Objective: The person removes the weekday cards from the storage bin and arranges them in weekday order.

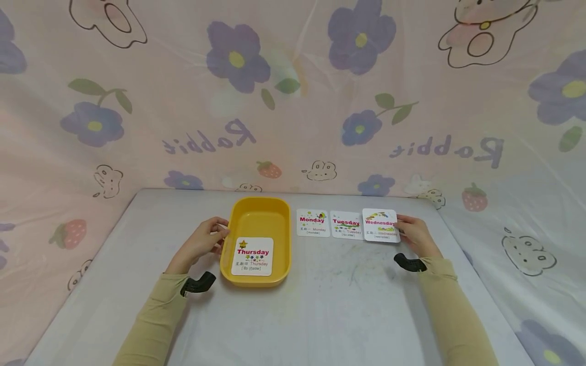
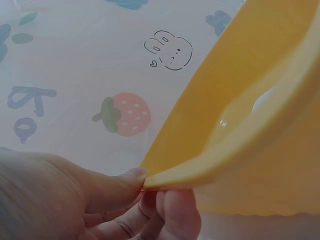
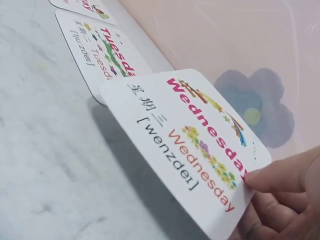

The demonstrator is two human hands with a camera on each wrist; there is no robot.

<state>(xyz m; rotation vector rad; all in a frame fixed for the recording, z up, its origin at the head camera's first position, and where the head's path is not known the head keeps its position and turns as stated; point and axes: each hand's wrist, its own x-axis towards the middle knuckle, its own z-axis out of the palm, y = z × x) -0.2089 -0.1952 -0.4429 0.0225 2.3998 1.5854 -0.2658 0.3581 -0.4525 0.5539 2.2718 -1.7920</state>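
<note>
My right hand (image 1: 415, 236) pinches the right edge of the white Wednesday card (image 3: 185, 145), thumb on top and fingers beneath. That card hangs slightly above the table, its left edge close to the Tuesday card (image 1: 346, 225). Left of these lies the Monday card (image 1: 313, 222), in the same row. My left hand (image 1: 201, 243) grips the left rim of a yellow tray (image 1: 261, 208), with the thumb on the rim and curled fingers below it in the left wrist view. Inside the tray, at its near end, the Thursday card (image 1: 253, 256) lies face up.
A white marbled table (image 1: 320, 320) carries everything. Behind it and at both sides hangs a pink curtain (image 1: 293, 127) printed with flowers, rabbits and strawberries. Each wrist wears a black strap piece (image 1: 199, 283).
</note>
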